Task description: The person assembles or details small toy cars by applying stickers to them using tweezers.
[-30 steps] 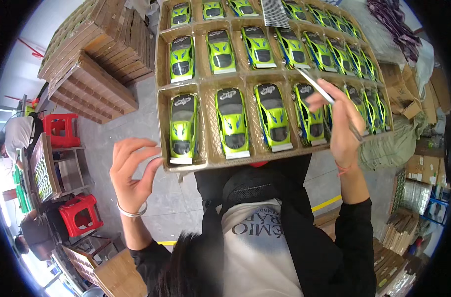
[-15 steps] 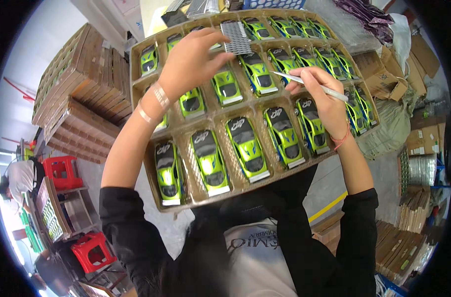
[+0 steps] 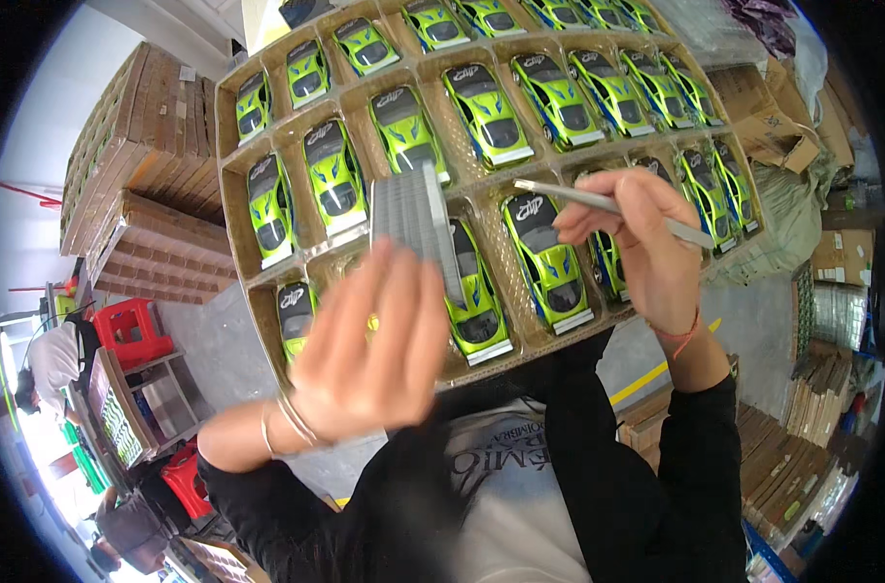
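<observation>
My left hand (image 3: pixel 374 340), slightly blurred, is closed on a grey striped sheet (image 3: pixel 403 216) with a pale edge, held above the near left part of the tray. Pinched in my right hand (image 3: pixel 646 238) is a pair of slim metal tweezers (image 3: pixel 593 200). Its tips point left, over the gap between the middle and front rows; whether they grip anything is too small to tell. Below both hands, a brown compartment tray (image 3: pixel 230 185) carries rows of green toy cars (image 3: pixel 488 117) with black fronts and blue side markings. My left hand and the sheet hide some front-row cars.
Stacked brown trays (image 3: pixel 136 146) stand at the left. Beyond them are a red stool (image 3: pixel 131 330), a shelf cart and people at work. Cardboard boxes (image 3: pixel 778 136) and a green sack (image 3: pixel 787 214) lie to the right, with flattened cartons (image 3: pixel 821 398) lower down.
The striped sheet has left the tray's far side and come nearer in my left hand. My right hand has shifted slightly nearer, with the tweezers still in it. The tray appears higher in view.
</observation>
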Motion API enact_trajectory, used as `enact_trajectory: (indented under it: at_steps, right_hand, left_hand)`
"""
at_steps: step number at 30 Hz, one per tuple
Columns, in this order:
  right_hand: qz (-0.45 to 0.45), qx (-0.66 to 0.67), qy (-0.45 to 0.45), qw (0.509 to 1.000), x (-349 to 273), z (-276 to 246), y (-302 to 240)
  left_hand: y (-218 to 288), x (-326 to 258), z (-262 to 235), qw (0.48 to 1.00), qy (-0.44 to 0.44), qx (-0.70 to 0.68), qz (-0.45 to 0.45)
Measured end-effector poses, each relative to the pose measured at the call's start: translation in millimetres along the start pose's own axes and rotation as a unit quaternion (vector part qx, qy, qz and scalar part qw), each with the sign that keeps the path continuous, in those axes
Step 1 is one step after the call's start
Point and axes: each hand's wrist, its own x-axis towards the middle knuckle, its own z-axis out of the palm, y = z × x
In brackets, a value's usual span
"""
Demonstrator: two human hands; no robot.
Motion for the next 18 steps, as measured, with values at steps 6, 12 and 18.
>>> enact_trajectory:
  at_steps: [6,12,18]
  right_hand:
    - [0.074,-0.005,-0.079,0.994,-15.5,14.1,20.4]
    - [0.084,-0.084,-0.105,0.987,0.0,24.5,9.9]
    - [0.137,-0.116,-0.059,0.982,-23.6,17.9,8.5]
  left_hand:
    - [54.6,-35.0,2.7,0.938,-0.131,-0.311,-0.084]
    - [55.9,-35.9,11.7,0.912,-0.139,-0.382,-0.059]
    - [53.4,-42.1,14.7,0.924,-0.167,-0.324,-0.116]
